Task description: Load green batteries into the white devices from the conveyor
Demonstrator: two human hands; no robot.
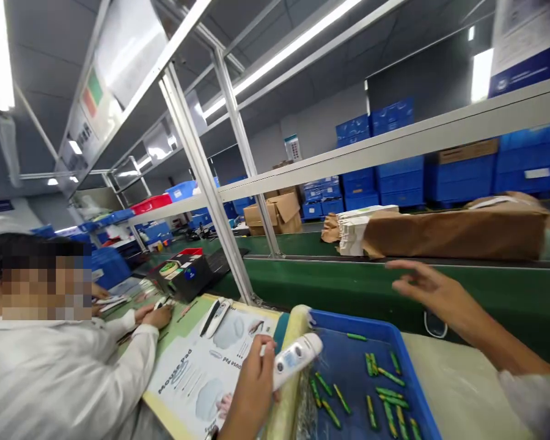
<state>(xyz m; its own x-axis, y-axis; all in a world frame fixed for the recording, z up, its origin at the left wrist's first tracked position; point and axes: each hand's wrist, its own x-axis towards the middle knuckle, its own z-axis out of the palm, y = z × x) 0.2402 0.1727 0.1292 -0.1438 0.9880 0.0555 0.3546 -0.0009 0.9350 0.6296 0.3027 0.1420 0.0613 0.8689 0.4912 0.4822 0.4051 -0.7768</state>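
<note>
A white handheld device [297, 359] with a small screen and buttons is held in my left hand [254, 382], its rounded head pointing up and right over the yellow roll [293, 342]. My right hand [428, 290] is raised in front of the green conveyor side [348, 284], fingers apart, with nothing in it. Between and below my hands sits a blue tray [394, 330] with several green batteries [389, 394]. Another white and black device [216, 316] lies on the printed mouse pad sheet [187, 366].
A person in a white coat [50, 373] works close on the left. Metal uprights [206, 177] and a shelf rail [394, 137] cross ahead. Brown paper packaging [458, 235], white stacked pieces [352, 232], a black box [187, 275] and a cardboard box [275, 214] stand beyond.
</note>
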